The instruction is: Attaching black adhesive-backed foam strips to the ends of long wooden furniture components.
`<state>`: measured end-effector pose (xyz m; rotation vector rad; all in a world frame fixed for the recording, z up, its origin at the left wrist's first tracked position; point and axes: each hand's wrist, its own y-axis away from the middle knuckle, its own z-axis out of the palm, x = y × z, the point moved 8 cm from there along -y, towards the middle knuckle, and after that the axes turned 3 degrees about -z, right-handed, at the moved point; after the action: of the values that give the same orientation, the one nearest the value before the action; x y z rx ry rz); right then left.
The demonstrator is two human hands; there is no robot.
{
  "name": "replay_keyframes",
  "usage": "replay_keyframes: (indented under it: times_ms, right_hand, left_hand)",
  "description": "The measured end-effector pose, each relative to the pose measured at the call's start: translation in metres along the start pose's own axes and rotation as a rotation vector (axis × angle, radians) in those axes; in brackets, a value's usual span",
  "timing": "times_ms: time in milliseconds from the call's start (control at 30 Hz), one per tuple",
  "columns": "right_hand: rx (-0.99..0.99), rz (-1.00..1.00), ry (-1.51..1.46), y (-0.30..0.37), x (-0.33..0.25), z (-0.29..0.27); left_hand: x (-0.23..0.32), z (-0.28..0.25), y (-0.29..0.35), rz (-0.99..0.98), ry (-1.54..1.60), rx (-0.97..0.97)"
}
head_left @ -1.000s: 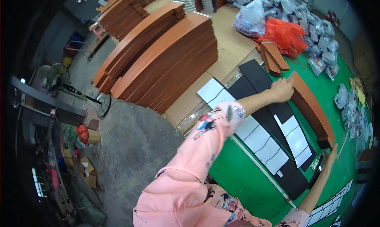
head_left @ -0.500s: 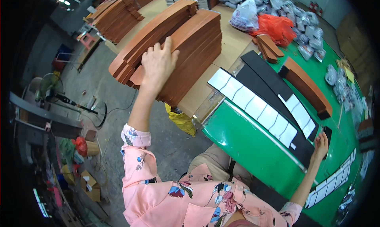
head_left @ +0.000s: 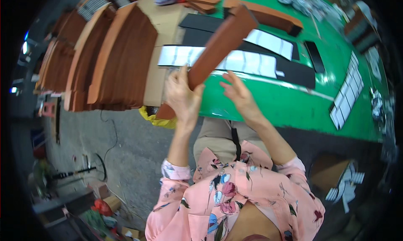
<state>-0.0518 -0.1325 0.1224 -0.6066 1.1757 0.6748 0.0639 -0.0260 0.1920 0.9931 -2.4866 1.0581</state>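
In my left hand (head_left: 181, 92) is a long reddish-brown wooden board (head_left: 222, 43), gripped near its lower end and tilted up to the right above the table. My right hand (head_left: 240, 94) is open just right of the board, fingers apart and holding nothing. Beneath the raised board lie a strip of white stickers (head_left: 247, 61) and black strips (head_left: 296, 75) on the green tabletop (head_left: 273, 104). A shorter white sticker strip (head_left: 268, 42) rests on the black strips farther back. Part of the sticker strip is hidden behind the board.
Tall stacks of brown boards (head_left: 126, 58) stand at the left. Behind the strips lies a curved brown piece with a black end (head_left: 273, 19). A flat black object (head_left: 314, 57) and another sticker sheet (head_left: 347, 92) lie to the right. A yellow bag (head_left: 157, 121) hangs below the table edge.
My left hand has left the stack and moved right with a board in it. My right hand has let go of the black object and come left, toward the board. The view has turned.
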Motion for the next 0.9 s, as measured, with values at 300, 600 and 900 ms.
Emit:
replay_keyframes:
  times_ms: [300, 600, 900]
  right_hand:
    - [0.129, 0.165, 0.097, 0.035, 0.012, -0.092]
    - [-0.442, 0.271, 1.231, 0.043, -0.011, -0.136]
    - [-0.261, 0.094, 0.829, -0.008, -0.021, -0.194]
  left_hand:
    - [0.074, 0.076, 0.11, 0.15, 0.768, -0.649]
    - [0.02, 0.09, 0.051, 0.096, 0.551, -0.333]
    - [0.02, 0.138, 0.063, 0.009, 0.642, -0.573]
